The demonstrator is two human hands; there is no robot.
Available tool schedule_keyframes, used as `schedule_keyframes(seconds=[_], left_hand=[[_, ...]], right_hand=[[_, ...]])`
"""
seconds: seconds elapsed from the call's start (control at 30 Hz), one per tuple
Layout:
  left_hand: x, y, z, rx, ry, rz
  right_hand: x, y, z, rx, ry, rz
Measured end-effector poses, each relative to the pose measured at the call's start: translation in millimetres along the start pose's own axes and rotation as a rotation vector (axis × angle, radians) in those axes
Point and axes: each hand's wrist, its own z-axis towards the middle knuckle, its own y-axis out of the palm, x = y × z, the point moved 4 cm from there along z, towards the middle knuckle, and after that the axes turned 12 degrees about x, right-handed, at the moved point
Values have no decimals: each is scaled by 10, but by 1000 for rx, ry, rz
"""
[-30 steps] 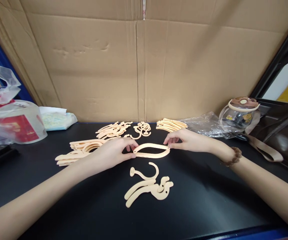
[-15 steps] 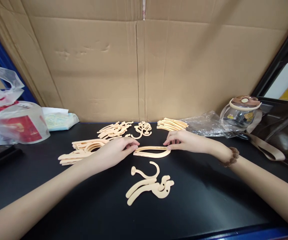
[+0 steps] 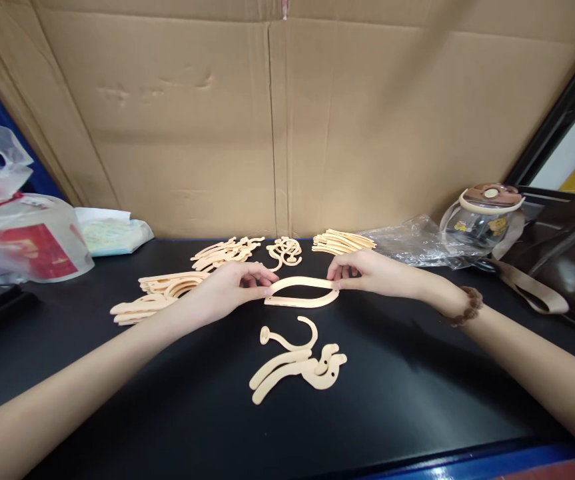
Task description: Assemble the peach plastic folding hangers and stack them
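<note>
My left hand [image 3: 232,290] pinches the left end of a curved beige plastic strip [image 3: 301,282], its thumb and fingers pressed together. At the other end, my right hand [image 3: 362,272] grips the same strip between thumb and fingers. A second curved strip [image 3: 300,303] lies just below it, and the two form a leaf-shaped outline; whether they are joined I cannot tell. Nearer to me on the black table [image 3: 392,380] rests an S-shaped hook [image 3: 292,344] with a round knob. Against it lie two beige arm pieces [image 3: 280,377] with rounded, holed ends.
Behind my hands lie piles of beige arm pieces [image 3: 227,252], hooks [image 3: 284,250] and thin strips [image 3: 342,241]. More beige pieces [image 3: 142,308] are beside my left forearm. A plastic bag [image 3: 32,233] stands left; clear film [image 3: 412,243] and a bottle [image 3: 490,217] are right. Cardboard [image 3: 167,133] closes the back.
The upper strip has been turned so its broad face shows, and it now arches above the lower one. Both hands keep their hold on its ends. The view has shifted slightly.
</note>
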Motion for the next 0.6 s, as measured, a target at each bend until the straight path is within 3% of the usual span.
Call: schedule_keyframes(seconds=[0.27, 0.6], left_hand=[[25, 36, -19, -47, 61, 88], [25, 28, -41, -27, 91, 135]], right_hand=[[-35, -3, -16, -11, -57, -42], [29, -3, 0, 25, -87, -51]])
